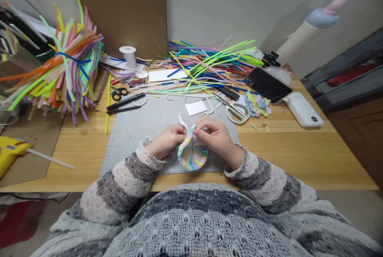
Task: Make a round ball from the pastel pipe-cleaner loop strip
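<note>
Both of my hands meet over the grey cutting mat (140,129) and hold a round pastel coil of rolled pipe cleaners (193,155). My left hand (166,139) pinches its upper left edge. My right hand (217,135) pinches the top, fingers curled. A white pipe cleaner end (182,122) sticks up between the two hands.
A bundle of coloured pipe cleaners (64,69) stands at the left, and more lie spread at the back (209,65). White-handled scissors (237,111), black scissors (119,92), black markers (125,101), a thread spool (129,56), a phone (267,83), a white power bank (303,109) and a yellow glue gun (10,151) are around.
</note>
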`<state>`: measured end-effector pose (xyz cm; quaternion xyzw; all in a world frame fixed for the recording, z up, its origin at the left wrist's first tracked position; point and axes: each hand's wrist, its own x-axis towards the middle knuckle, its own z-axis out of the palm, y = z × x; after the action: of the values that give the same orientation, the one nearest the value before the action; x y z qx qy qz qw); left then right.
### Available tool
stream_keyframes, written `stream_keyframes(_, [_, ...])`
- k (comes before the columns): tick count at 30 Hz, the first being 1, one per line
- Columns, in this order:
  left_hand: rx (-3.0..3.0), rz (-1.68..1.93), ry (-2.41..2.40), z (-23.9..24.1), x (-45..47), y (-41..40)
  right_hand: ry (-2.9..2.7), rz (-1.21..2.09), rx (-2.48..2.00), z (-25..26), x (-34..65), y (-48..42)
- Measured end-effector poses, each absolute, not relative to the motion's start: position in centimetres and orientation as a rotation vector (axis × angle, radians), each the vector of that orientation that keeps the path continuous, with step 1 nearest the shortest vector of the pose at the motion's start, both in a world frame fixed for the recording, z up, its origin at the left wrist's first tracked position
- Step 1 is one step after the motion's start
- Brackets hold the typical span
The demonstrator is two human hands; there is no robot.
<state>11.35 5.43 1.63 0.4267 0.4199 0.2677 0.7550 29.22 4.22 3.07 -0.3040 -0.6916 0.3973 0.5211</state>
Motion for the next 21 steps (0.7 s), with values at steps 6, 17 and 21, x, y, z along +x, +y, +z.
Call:
stream_keyframes(6, [0.884, 0.54, 0.888, 2.1, 10.7, 5.7, -1.856, 0.887, -0.617, 3.5, 30.5, 4.6])
stream_keyframes(17, [0.878, 0.417, 0.852, 2.7, 10.2, 5.6, -1.915, 1.243, -0.766, 3.5, 31.5, 5.2])
stream_keyframes(21, [0.849, 0.378, 0.851, 2.8, 10.2, 5.6, -1.694, 1.419, -0.786, 3.2, 31.0, 5.0])
